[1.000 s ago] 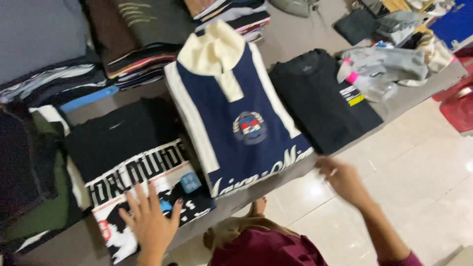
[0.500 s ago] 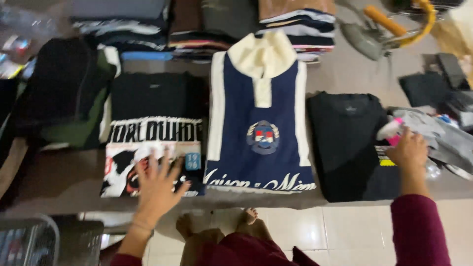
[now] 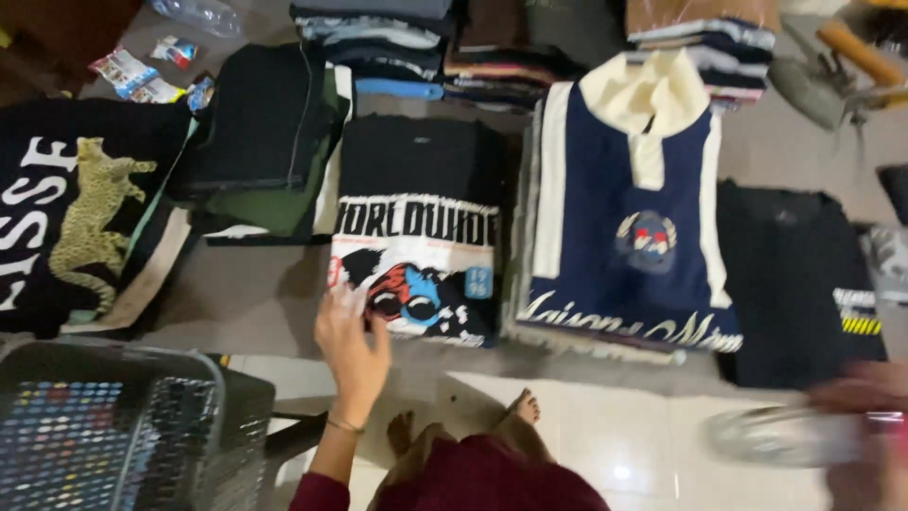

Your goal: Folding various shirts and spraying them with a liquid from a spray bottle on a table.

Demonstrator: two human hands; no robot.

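Folded shirts already line the table as the left hand (image 3: 352, 343), fingers spread, presses the black graphic T-shirt (image 3: 418, 227); the blurred right hand (image 3: 865, 431) grips a clear plastic bottle (image 3: 785, 437).

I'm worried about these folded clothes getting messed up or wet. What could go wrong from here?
The left hand rests on the bottom corner of the black printed shirt, right at the table edge; a careless tug could unfold it or drag it off. The right hand holds a blurred clear bottle close to the plain black shirt; if it holds liquid and is uncapped, it might drip there.
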